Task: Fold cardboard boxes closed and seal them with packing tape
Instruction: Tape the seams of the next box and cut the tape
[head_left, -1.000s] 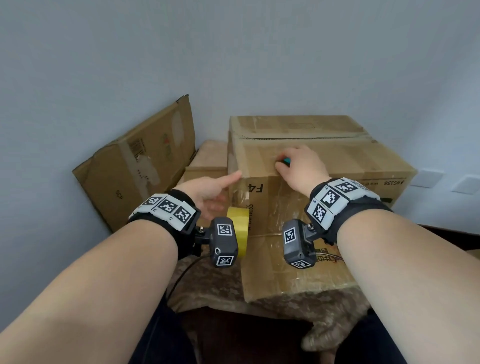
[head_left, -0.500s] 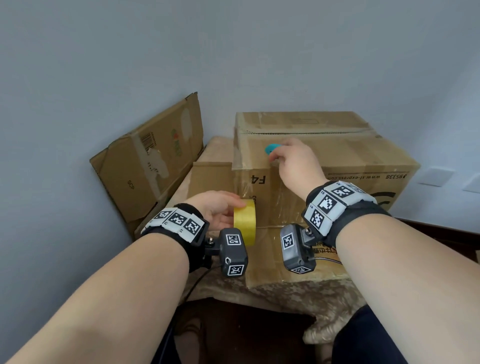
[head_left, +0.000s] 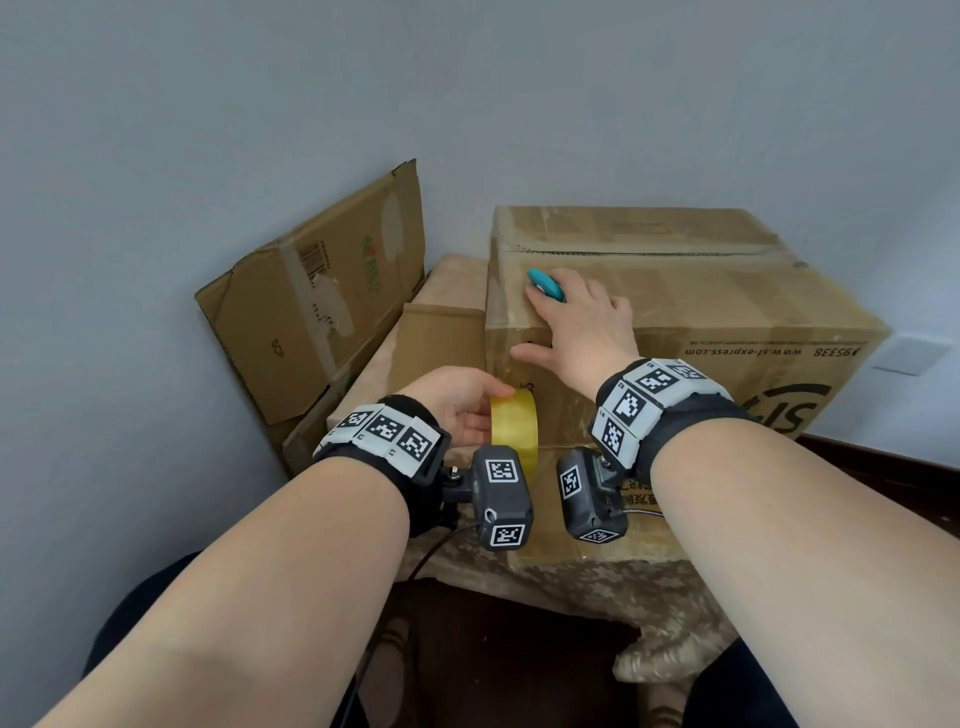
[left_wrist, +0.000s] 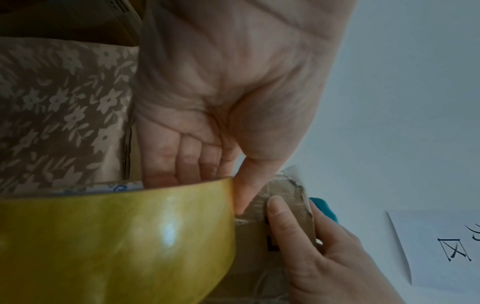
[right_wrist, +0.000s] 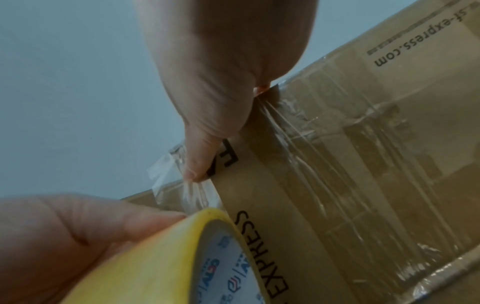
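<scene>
While the roll (head_left: 514, 425) is gripped by left-hand (head_left: 457, 402) fingers, tape is pinned to the box (head_left: 727, 306) by flattened right-hand (head_left: 582, 327) fingers, probably for tension.

Head view looking down over both forearms, wrist views close along each palm, all sharing the tape roll (head_left: 514, 423) and box corner (head_left: 506, 332)

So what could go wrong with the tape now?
The clear tape strip is already wrinkled near the box corner, so it might stick crooked or fold onto itself. The right hand also pins a teal thing on the box top; that might slip. The left hand holds the roll, which could pull the strip loose.
</scene>
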